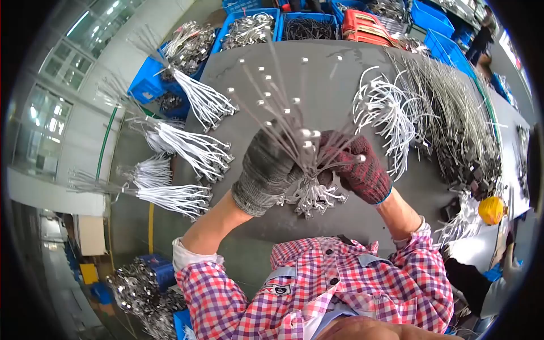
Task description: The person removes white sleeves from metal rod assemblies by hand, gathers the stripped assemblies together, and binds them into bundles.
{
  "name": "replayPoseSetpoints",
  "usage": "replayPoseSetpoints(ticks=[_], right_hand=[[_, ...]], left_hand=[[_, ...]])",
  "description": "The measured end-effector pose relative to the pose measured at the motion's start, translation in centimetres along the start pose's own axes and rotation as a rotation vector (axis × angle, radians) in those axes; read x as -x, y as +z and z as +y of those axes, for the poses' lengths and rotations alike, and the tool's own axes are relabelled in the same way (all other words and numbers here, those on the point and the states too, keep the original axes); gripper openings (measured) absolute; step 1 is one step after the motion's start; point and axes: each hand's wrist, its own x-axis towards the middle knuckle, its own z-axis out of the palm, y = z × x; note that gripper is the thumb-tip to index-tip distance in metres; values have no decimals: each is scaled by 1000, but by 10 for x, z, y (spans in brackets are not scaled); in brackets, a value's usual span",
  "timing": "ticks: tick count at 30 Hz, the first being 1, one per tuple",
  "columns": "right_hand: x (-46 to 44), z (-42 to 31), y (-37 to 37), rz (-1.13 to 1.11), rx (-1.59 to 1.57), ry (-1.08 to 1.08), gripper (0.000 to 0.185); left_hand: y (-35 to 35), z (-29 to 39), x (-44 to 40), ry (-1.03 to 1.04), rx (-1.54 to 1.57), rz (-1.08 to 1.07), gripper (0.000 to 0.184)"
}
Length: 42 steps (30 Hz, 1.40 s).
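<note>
Both my hands are in front of my chest, over the grey table. My left hand (266, 170), in a dark grey knit glove, is closed around a bundle of thin cables (311, 192). My right hand (362, 167), in a dark red knit glove, has its fingers closed on the same bundle from the other side. The thin strands fan out away from me, with small shiny tips. Their white ends with small metal pieces hang toward me, below the gloves. Some fingertips are hidden among the strands.
Tied white cable bundles (184, 144) lie along the table's left edge. At right are loose white cables (391, 107) and a long heap of grey cables (453, 113). Blue bins (249, 17) line the far edge, near red crates (365, 28). A yellow object (491, 211) sits at right.
</note>
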Motion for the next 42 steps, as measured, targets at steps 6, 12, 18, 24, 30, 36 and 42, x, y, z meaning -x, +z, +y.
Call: replayPoseSetpoints(ticks=[6,12,18,24,30,36,42], right_hand=[[2,-14,-9,-18,962,-490,16],[19,-24,-23,-103,1371,-524,19],[12,-21,-24,-135,1241,-350,28],[2,-19,-25,-215,1249,-500,31],[4,-10,-33,-280,646,-236,19],[19,-10,-33,-263,211,58,13],[21,-29,-37,-227,367,55,21]], left_hand=[[-22,-1,21,-4,-96,-147,20],[-43,9,24,-278,95,-51,9],[-3,10,48,-1067,1425,144,30],[12,25,21,-864,2387,268,27],[0,28,22,-1080,1640,216,29],[-18,27,14,-974,1371,-17,36],[-1,19,-2,-536,1035,158,16]])
